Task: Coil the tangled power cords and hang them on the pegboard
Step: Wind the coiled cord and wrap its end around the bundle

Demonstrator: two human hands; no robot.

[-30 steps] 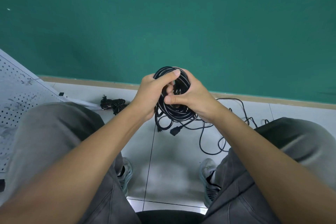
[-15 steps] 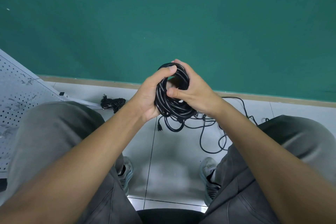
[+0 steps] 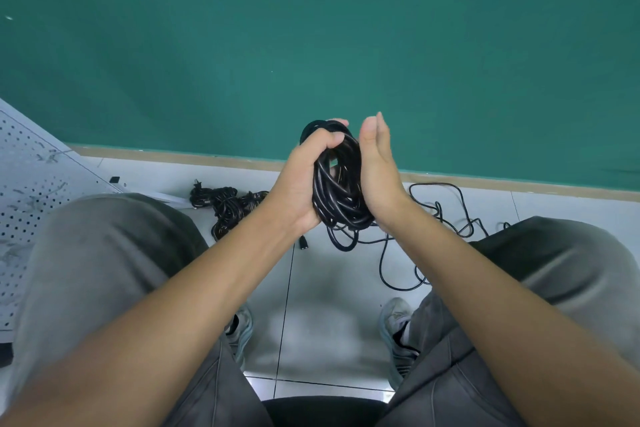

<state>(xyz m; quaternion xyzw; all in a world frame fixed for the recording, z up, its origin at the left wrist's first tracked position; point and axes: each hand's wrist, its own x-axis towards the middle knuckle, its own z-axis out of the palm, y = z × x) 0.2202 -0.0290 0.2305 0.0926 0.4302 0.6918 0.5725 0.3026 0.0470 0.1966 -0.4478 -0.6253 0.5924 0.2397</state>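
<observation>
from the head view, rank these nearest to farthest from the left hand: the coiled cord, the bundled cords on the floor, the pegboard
1. The coiled cord: gripped in the left hand, with the right hand flat against its other side.
2. The bundled cords on the floor: lying to the left, by the wall.
3. The pegboard: farthest, at the left edge.

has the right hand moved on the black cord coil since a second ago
Yes. The right hand no longer pinches the cord coil; its fingers have straightened, pointing up the green wall, palm against the coil's side. The left hand grips it.
</observation>
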